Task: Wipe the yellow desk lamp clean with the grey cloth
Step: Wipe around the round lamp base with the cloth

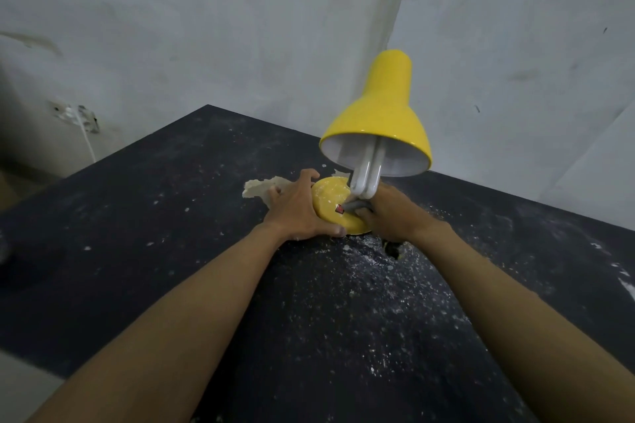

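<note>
Here the glossy yellow desk lamp stands at the dark table's centre, bell shade tilted toward twelve o'clock above its dusty round base. The left hand cups the base at nine o'clock. The right hand, at three o'clock, closes round the grey cloth. White specks litter the tabletop; the bulb hides part of the base.
</note>
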